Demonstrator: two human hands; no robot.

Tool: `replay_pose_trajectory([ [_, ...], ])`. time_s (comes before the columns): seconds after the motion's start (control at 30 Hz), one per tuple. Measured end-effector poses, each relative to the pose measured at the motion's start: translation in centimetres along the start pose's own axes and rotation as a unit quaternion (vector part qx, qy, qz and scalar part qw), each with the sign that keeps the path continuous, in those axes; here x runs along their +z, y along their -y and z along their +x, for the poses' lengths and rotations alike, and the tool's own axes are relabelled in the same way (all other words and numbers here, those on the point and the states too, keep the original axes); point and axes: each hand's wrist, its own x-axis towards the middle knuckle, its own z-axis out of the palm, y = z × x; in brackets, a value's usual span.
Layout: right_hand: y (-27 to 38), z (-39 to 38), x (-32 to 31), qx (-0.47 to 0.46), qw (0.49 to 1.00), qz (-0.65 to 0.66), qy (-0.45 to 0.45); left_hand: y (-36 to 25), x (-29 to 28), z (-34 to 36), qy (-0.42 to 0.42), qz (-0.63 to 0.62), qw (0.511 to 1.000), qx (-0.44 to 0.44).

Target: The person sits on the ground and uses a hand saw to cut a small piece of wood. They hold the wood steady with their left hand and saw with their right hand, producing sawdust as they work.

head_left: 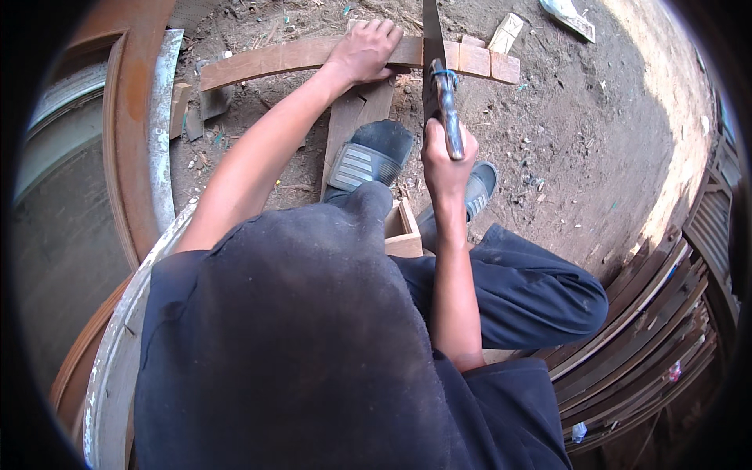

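Note:
My left hand [364,53] grips a curved wooden board [266,59] that lies crosswise near the top of the view, over a lengthwise plank [350,110]. My right hand [448,150] is closed on the handle [444,102] of a handsaw, whose blade [432,35] crosses the board to the right of my left hand. The board's right part [486,63] shows cross lines; I cannot tell whether these are cuts or marks. My sandalled foot [376,149] rests by the plank, below the board.
A wooden frame with a glass pane [141,133] stands at the left. Stacked planks [642,345] lie at lower right. A wooden box [402,244] sits between my legs. Wood offcuts [505,31] and a pale scrap [565,17] lie on the dirt ground [572,133].

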Motion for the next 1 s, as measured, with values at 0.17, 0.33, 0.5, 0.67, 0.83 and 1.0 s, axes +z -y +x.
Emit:
replay_pose_trajectory([
  [0.17,-0.9,-2.7,-0.4,-0.047,0.998,-0.037,-0.002,0.2,-0.2,-0.1,0.001,0.005,1.0,-0.007],
  [0.33,-1.3,-4.7,-2.0,0.009,0.999,-0.033,0.006,0.3,0.1,0.0,-0.01,0.006,1.0,-0.011],
  [0.5,-0.2,0.3,1.1,-0.039,0.999,-0.014,-0.008,-0.3,-0.7,0.3,0.017,0.0,1.0,-0.013],
  [0.67,-2.7,-5.7,-2.0,-0.091,0.993,-0.077,0.001,0.2,-0.2,0.0,-0.008,0.007,1.0,-0.018],
  [0.83,-1.6,-1.0,-0.6,-0.02,1.0,-0.011,0.013,0.2,-0.3,0.2,-0.02,-0.003,1.0,-0.007],
  [1.0,-1.4,-1.2,-0.4,-0.056,0.997,-0.044,0.018,0.6,0.2,0.0,-0.039,-0.003,0.999,-0.01],
])
